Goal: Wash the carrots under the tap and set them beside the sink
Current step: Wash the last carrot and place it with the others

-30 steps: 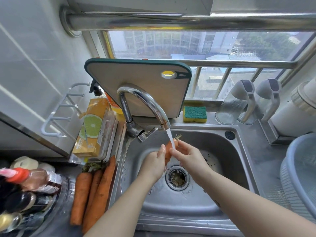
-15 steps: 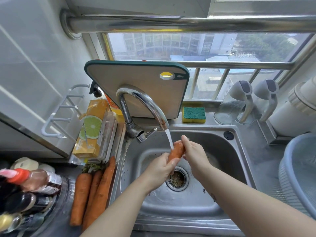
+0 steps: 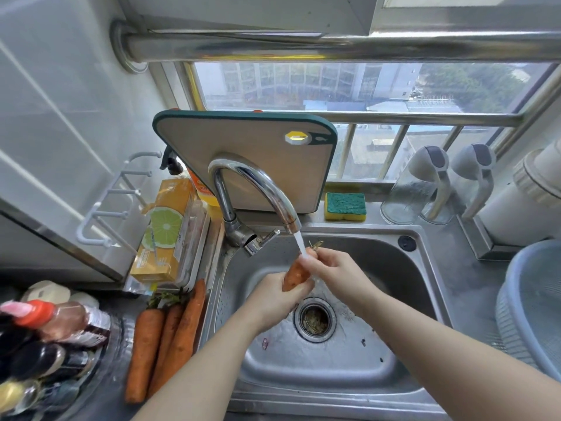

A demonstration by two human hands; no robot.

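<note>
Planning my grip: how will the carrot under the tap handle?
Probably slippery: water from the tap runs over the carrot. Likely stiff: it spans left hand and right hand without bending. Round, tapered, it may roll when set down.

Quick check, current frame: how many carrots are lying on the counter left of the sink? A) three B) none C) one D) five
A: three carrots lie side by side on the counter left of the sink, while the left hand and right hand hold a fourth carrot under the tap.
</note>
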